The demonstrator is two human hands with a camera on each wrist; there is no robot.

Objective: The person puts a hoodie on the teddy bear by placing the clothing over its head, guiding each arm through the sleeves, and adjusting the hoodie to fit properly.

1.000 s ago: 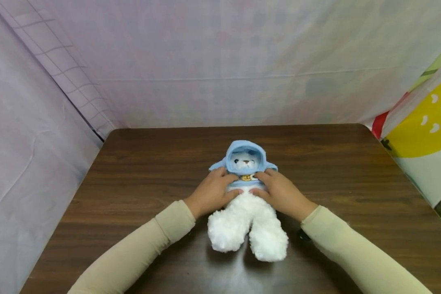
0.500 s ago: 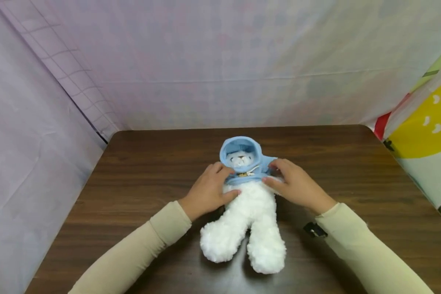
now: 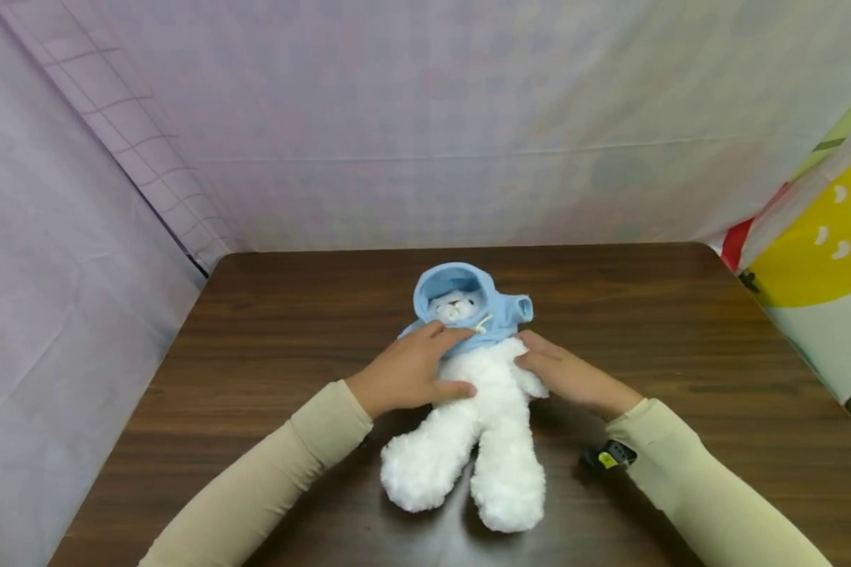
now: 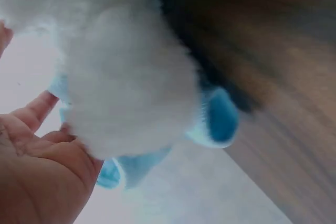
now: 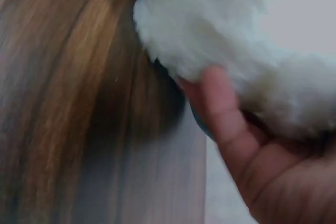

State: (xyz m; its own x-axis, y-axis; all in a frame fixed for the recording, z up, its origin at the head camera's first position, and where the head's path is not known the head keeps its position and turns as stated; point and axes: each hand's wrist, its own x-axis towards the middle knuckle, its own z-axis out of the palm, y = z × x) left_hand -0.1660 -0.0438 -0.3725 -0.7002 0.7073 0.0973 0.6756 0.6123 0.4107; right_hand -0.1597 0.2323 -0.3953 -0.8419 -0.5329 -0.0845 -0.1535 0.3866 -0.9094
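Plush toy (image 3: 488, 390) was laid lengthwise at lower centre, its blue sleeve (image 3: 522, 308) just above the nearer right hand (image 3: 566, 373). Left hand (image 3: 404, 368) was spread across it; the right's grip could not be told.

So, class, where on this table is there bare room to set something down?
Bare tabletop lies between the left sleeve and its left edge, and between the right sleeve and its right edge. The middle is crowded with the white plush toy, blue hoodie, left hand and right hand.
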